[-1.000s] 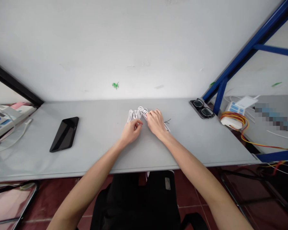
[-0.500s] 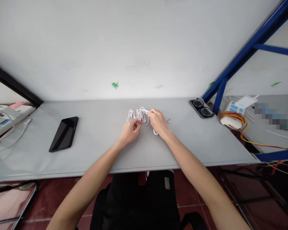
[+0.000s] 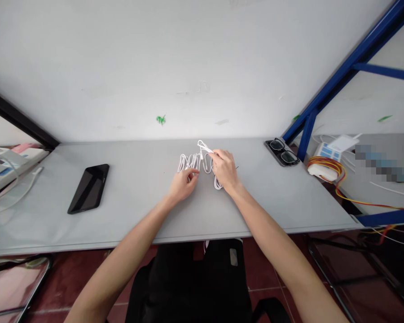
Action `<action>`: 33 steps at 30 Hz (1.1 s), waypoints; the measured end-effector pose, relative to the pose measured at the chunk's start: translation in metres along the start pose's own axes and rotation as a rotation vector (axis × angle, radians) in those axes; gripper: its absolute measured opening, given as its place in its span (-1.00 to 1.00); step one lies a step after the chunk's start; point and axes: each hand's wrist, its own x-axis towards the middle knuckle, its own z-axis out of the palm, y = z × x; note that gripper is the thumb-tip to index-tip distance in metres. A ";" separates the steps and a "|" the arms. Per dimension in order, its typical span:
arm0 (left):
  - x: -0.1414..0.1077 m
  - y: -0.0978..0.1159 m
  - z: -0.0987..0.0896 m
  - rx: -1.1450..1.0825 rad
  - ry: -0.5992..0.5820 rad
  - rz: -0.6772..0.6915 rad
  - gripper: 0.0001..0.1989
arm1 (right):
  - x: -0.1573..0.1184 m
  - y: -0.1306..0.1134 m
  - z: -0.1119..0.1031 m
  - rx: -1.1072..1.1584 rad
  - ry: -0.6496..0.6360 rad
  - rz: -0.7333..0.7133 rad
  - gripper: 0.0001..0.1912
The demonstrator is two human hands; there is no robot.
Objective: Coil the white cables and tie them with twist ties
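Note:
In the head view several bundles of white cable lie side by side at the middle of the table. My left hand is closed at their near end, its curled fingers against the coils; the exact grip is partly hidden. My right hand pinches a looped white cable, whose bent end sticks out to the left above the table. Under the right hand a white coil shows in part. A thin dark strand pokes out just right of that hand.
A black phone lies on the grey table at left. Glasses rest on a dark flat object at the back right. Blue frame bars stand at right, beside a white power strip wrapped in red-yellow wire. A wall rises behind.
My right hand has shifted slightly, lifting the looped cable end up and away from the other bundles. More of the coil under it shows. My left hand stays in place.

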 end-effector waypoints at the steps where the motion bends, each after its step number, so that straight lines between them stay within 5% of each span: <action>1: 0.000 0.000 0.000 0.002 0.001 0.003 -0.70 | 0.000 0.000 -0.001 0.016 0.021 0.007 -0.57; 7: -0.001 0.001 -0.002 -0.030 0.034 -0.002 -0.70 | -0.002 -0.005 -0.005 0.271 0.246 0.140 -0.64; 13: -0.001 0.002 -0.001 -0.127 0.053 0.005 -0.70 | 0.001 -0.001 -0.017 0.571 0.640 0.194 -0.85; 17: -0.001 0.004 0.000 -0.173 0.006 0.040 -0.70 | 0.005 0.003 -0.023 0.812 0.756 0.260 -0.90; 22: 0.001 0.002 0.000 -0.114 0.045 -0.006 -0.65 | 0.008 0.003 -0.023 1.153 0.687 0.432 -0.81; 27: 0.000 0.003 0.008 0.121 -0.072 0.149 -0.74 | 0.010 0.002 -0.018 1.372 0.630 0.551 -0.75; 33: 0.000 -0.001 0.016 0.003 -0.015 0.077 -0.71 | 0.008 0.005 -0.016 1.601 0.451 0.657 -0.76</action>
